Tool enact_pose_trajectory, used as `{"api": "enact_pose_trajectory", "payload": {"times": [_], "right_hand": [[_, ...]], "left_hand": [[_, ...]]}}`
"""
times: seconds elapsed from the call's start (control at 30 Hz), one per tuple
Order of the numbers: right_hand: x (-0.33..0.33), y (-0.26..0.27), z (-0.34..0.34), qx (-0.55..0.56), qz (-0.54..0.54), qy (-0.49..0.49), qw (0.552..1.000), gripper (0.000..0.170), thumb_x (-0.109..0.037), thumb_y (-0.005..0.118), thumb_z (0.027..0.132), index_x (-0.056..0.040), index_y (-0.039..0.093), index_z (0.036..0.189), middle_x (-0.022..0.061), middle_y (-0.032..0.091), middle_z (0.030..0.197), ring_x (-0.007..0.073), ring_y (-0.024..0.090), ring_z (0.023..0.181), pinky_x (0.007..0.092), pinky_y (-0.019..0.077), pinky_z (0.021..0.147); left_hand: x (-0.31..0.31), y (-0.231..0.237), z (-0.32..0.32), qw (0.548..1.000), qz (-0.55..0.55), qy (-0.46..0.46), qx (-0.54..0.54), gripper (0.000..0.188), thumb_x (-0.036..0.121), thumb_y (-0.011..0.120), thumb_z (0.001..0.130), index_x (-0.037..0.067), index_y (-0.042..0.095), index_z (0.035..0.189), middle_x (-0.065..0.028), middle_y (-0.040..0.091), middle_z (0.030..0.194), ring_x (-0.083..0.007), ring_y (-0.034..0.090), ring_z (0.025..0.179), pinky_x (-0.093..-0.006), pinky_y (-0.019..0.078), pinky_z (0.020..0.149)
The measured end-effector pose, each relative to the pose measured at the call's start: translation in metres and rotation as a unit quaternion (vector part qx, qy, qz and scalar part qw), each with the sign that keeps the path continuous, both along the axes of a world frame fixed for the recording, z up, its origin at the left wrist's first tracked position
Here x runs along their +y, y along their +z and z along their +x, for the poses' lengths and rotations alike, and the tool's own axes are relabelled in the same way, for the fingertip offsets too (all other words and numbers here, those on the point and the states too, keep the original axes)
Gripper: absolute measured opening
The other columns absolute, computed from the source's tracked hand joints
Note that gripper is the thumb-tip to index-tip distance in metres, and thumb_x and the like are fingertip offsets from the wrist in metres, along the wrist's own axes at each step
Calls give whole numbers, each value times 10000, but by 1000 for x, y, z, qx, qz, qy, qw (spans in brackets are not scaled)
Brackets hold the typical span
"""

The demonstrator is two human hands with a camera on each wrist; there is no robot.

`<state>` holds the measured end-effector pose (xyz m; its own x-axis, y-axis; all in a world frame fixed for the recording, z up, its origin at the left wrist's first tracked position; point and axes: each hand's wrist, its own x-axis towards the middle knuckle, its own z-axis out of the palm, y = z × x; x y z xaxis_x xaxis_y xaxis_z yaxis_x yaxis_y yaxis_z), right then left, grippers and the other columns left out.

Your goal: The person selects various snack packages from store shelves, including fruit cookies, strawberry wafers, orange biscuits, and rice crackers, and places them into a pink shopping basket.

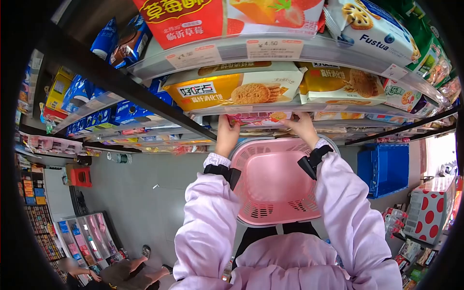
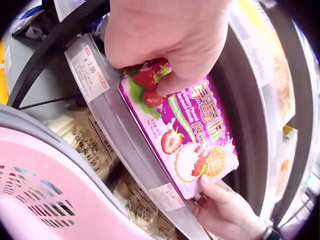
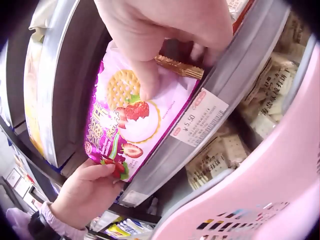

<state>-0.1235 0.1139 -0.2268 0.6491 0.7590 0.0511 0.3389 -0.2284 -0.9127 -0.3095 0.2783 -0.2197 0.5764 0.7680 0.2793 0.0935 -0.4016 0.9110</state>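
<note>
A purple and pink pack of strawberry sandwich biscuits (image 2: 172, 132) lies at the front of a lower shelf, right behind the price-tag strip (image 3: 197, 117). My left hand (image 1: 227, 135) grips one end of it, thumb on the printed face. At the opposite end, my right hand (image 1: 303, 129) holds the pack the same way, its thumb (image 3: 148, 85) on the front and its other fingers partly hidden behind. In the head view only a narrow band of the pack shows under the shelf above. Below my hands is a pink plastic basket (image 1: 278, 169) with slotted sides.
Yellow biscuit packs (image 1: 232, 89) fill the shelf above, and a red strawberry pack (image 1: 193, 21) sits higher. Clear-wrapped biscuits (image 3: 215, 162) lie on the shelf beneath. A blue crate (image 1: 382, 169) stands on the floor at right. Another person (image 1: 121, 273) is at lower left.
</note>
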Motion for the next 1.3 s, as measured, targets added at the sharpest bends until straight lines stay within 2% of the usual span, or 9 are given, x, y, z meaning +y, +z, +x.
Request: {"api": "enact_pose_trajectory", "payload": {"times": [0.3, 0.53, 0.6, 0.73, 0.8, 0.87, 0.93, 1.1, 1.3], "right_hand": [[-1, 12, -7, 1, 9, -6, 1000, 562, -217, 743, 602, 34, 491, 1037, 137, 566, 929, 220, 532, 822, 300, 423, 736], [-34, 38, -47, -130, -65, -88, 985, 670, -157, 693, 620, 24, 384, 1186, 196, 486, 1107, 298, 464, 1045, 331, 354, 889], [-65, 28, -67, -200, -11, -46, 979, 658, -115, 658, 636, 19, 364, 1210, 191, 472, 1124, 308, 470, 1012, 324, 363, 880], [-133, 92, -149, 84, -59, 95, 990, 605, -94, 631, 663, -5, 386, 1208, 143, 497, 1102, 222, 501, 910, 306, 392, 832], [-165, 105, -178, 116, -115, 198, 966, 529, -126, 648, 683, -21, 449, 1162, 114, 521, 1080, 179, 508, 906, 308, 409, 811], [-182, 138, -208, 90, -182, 280, 938, 444, -154, 648, 721, -25, 496, 1117, 94, 549, 1041, 167, 532, 890, 304, 430, 787], [-196, 141, -231, 191, -159, 325, 912, 400, -153, 625, 757, -13, 499, 1110, 88, 573, 1006, 170, 552, 894, 287, 437, 790], [-206, 118, -282, 200, -142, 341, 908, 357, -108, 585, 775, 23, 495, 1095, 107, 573, 1011, 164, 567, 893, 275, 449, 795], [-162, 133, -352, 203, -148, 406, 878, 329, -119, 583, 787, -1, 512, 1085, 88, 588, 985, 149, 569, 887, 273, 448, 795]], "left_hand": [[6, 10, -9, 998, -44, 7, 48, 563, 81, 661, 656, -34, 385, 1133, -203, 513, 1038, -318, 500, 978, -349, 385, 849], [-13, 6, -34, 993, 80, 57, 65, 685, 61, 611, 701, -94, 230, 1248, -296, 431, 1117, -390, 435, 1038, -369, 361, 886], [-44, 36, -66, 999, -11, 12, 33, 656, 53, 601, 718, -69, 250, 1259, -273, 403, 1181, -373, 397, 1116, -364, 344, 925], [-115, 73, -156, 979, -90, -139, 118, 467, 159, 563, 790, 0, 406, 1201, -176, 507, 1134, -279, 506, 1024, -343, 397, 874], [-147, 84, -198, 955, -129, -232, 132, 458, 177, 551, 804, -7, 405, 1197, -126, 548, 1017, -171, 532, 864, -288, 442, 751], [-173, 82, -236, 908, -220, -292, 203, 486, 192, 539, 824, -2, 374, 1237, -134, 535, 1086, -186, 532, 922, -301, 426, 808], [-197, 80, -270, 922, -234, -267, 154, 485, 199, 533, 834, 11, 364, 1248, -128, 532, 1090, -178, 535, 902, -301, 430, 800], [-220, 102, -337, 913, -273, -180, 243, 475, 194, 540, 830, 25, 375, 1243, -137, 507, 1133, -184, 517, 979, -293, 419, 833], [-192, 111, -413, 923, -310, -121, 191, 455, 176, 528, 836, 25, 381, 1238, -147, 503, 1138, -184, 518, 995, -289, 419, 841]]}}
